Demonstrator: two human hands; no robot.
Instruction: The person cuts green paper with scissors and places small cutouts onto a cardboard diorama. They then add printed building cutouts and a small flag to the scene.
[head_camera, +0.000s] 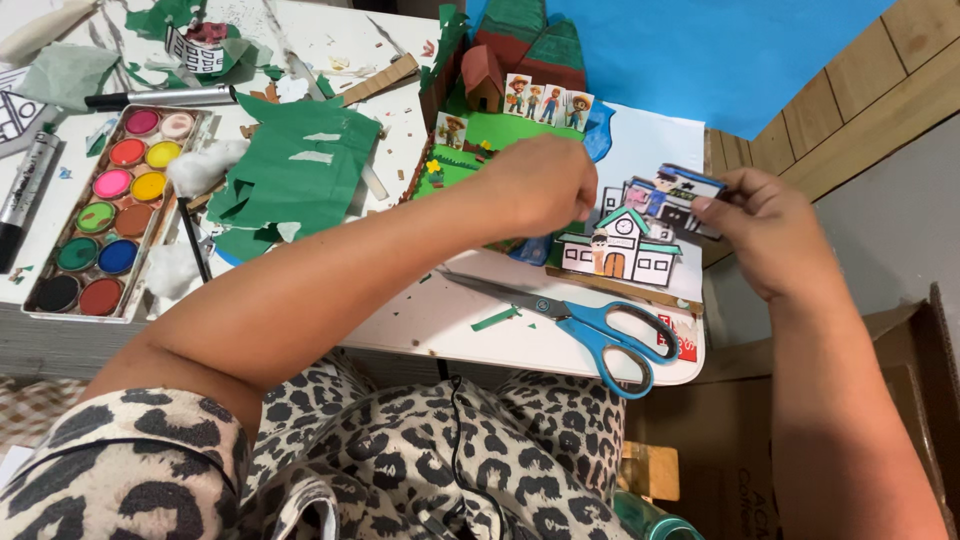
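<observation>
Landmark: the blue-handled scissors (590, 325), lying shut on the near edge of the white table (450, 325). A red-and-white label (684, 343) sits just right of the handles; a brown cardboard box (905, 340) stands further right, off the table.

Just beyond the scissors stands a paper cutout of a white building with a teal roof (620, 248). Behind that, a second cutout building with a dark roof (672, 195) is pinched at its right edge by the right hand (770, 240), fingers closed on the paper. The left hand (540, 185), up and left of the scissors, is curled with fingertips together at the cutouts' left side; whether it grips anything cannot be told.

Far left of the scissors lies a watercolour paint tray (105, 210) with round colour pans, beside green paper scraps (295, 170). Farthest from the scissors, a model farm (510, 85) with a red-roofed hut and small figure cards stands before a blue paper sheet (720, 50).
</observation>
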